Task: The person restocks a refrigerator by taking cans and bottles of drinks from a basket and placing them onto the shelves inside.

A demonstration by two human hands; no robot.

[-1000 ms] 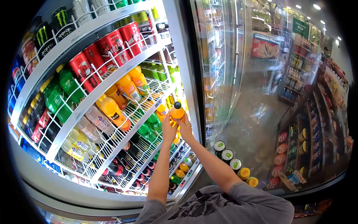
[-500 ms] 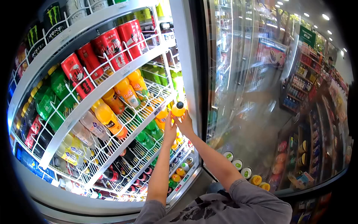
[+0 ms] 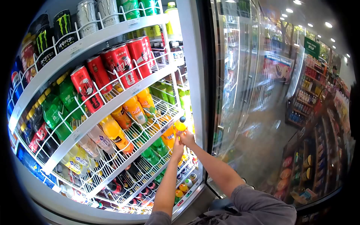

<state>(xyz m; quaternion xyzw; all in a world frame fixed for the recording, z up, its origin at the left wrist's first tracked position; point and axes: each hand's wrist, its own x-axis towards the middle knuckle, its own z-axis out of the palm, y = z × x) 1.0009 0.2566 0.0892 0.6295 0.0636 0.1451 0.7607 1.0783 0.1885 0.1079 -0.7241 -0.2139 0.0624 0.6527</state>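
Note:
A small bottle of yellow-orange drink with a dark cap stands nearly upright at the front edge of the fridge shelf, near the right side wall. My right hand is closed round its lower part. Just below and to the left, my left hand is closed at the bottle's lower end, its fingertips partly hidden and touching the right hand. Orange drink bottles are right behind and left of the held one. Green bottles lie on the rack further left.
Wire-fronted shelves hold red cans, Qoo bottles and black energy drink cans. The glass door stands open at my right, with a handle. Beyond it are store shelves.
The camera view has shifted, so the shelves appear lower and further right. Both hands and the bottle appear lower in view, and the hands have drawn closer together at the bottle's lower end.

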